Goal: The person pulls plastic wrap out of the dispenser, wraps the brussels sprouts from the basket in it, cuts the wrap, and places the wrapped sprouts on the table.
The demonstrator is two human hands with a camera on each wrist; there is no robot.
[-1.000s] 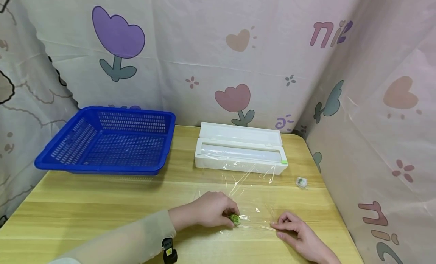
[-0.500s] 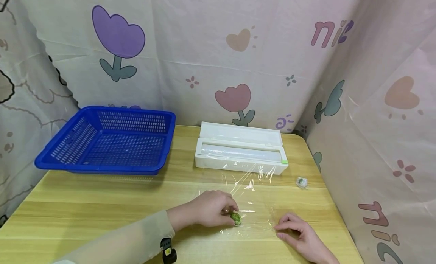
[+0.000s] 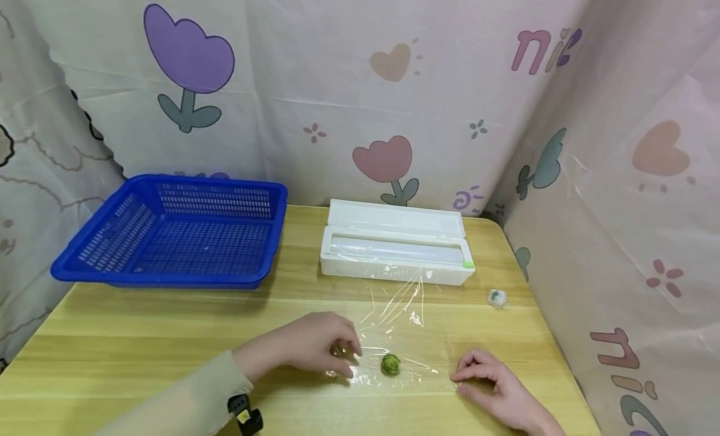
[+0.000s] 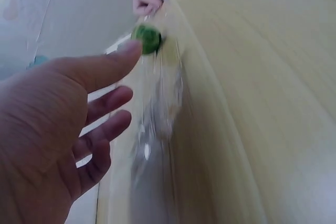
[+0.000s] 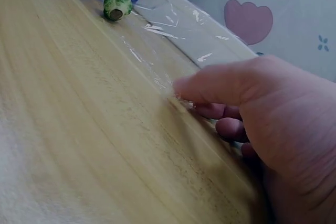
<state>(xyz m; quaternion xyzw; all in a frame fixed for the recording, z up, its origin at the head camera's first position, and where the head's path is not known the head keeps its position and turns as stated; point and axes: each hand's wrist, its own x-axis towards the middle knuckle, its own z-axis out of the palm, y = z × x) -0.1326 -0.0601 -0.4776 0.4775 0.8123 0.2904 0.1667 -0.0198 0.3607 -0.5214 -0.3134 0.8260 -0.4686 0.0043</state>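
A Brussels sprout (image 3: 390, 364) lies by itself on a sheet of clear cling film (image 3: 407, 336), which runs from a roll in the white dispenser box (image 3: 394, 270) toward me. To the sprout's left, my left hand (image 3: 317, 342) hovers with fingers and thumb apart and nothing between them; the left wrist view shows the same gap below the thumb. On the right side, my right hand (image 3: 495, 386) pinches the film's near right corner between thumb and fingertips. The right wrist view shows the sprout's cut stem end (image 5: 117, 14).
At the back left of the wooden table (image 3: 185, 336) stands a blue perforated basket (image 3: 163, 278). A small film-wrapped bundle, whitish green (image 3: 497, 298), lies right of the box. The box's lid (image 3: 396, 217) is up, close to the patterned curtain (image 3: 292, 80).
My left hand has let go of the sprout and drawn back to the left, leaving it on the film. My right hand stays at the film's corner.
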